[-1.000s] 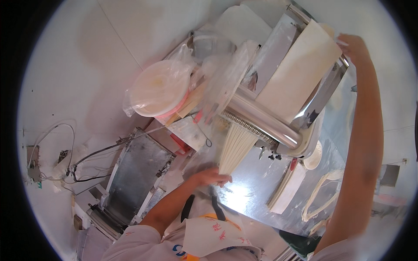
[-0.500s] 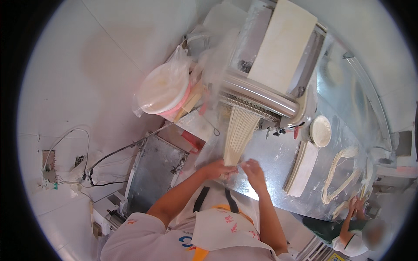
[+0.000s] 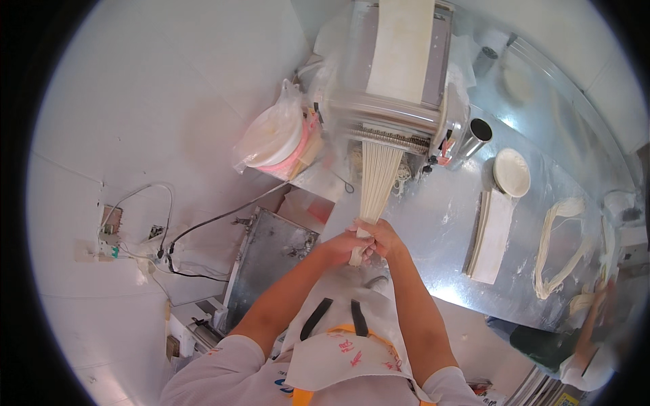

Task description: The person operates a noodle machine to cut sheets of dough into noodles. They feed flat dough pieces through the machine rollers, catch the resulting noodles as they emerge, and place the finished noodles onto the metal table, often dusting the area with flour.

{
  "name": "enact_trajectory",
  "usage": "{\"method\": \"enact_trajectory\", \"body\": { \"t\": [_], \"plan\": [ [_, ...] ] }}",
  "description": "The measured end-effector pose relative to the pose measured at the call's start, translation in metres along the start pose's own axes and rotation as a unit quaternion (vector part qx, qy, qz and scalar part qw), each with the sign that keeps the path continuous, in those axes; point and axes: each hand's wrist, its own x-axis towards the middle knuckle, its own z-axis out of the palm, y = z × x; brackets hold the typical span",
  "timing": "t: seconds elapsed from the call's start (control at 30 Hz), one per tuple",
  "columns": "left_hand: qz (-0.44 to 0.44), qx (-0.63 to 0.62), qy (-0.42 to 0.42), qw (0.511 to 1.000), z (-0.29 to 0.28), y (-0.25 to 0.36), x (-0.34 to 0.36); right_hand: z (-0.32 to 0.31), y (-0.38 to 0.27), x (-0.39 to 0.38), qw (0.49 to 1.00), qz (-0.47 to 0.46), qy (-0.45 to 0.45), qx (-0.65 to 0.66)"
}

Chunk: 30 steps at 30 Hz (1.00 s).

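Note:
Cut noodle strands (image 3: 378, 177) hang in a pale band from the toothed cutter of a steel dough machine (image 3: 406, 114), where a wide dough sheet (image 3: 399, 47) lies over the top. My left hand (image 3: 342, 247) and my right hand (image 3: 379, 238) meet at the lower end of the strands, both closed around them, with a short end of noodle dangling below my fingers. My white apron is beneath them.
The steel worktop (image 3: 433, 250) holds stacked dough strips (image 3: 489, 237), a white bowl (image 3: 511, 172), a steel cylinder (image 3: 477, 135) and noodle loops (image 3: 558, 250). A bagged tub (image 3: 271, 135) and cables stand left. At lower right, another person's arm (image 3: 589, 325) shows.
My right hand has come down from the machine's upper right end to join my left hand on the strands. The view has turned, so the machine now appears more upright.

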Motion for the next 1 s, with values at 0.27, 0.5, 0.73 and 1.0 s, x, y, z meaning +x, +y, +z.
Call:
{"method": "enact_trajectory", "body": {
  "t": [0.27,0.5,0.73,1.0],
  "plan": [
    [-0.020,0.085,0.001,0.996,-0.016,-0.023,-0.002,0.008,0.009,-0.009,0.997,-0.047,0.065,-0.011],
    [0.035,-0.087,-0.098,0.991,-0.080,0.002,0.018,0.044,-0.008,-0.036,0.993,-0.083,0.085,-0.008],
    [0.036,-0.333,-0.151,0.930,-0.032,0.080,0.075,0.051,0.008,-0.057,0.991,-0.074,0.110,-0.006],
    [0.073,-0.137,-0.150,0.976,-0.028,0.117,0.121,0.054,0.025,-0.060,0.993,-0.026,0.119,0.000]
  ]
}}
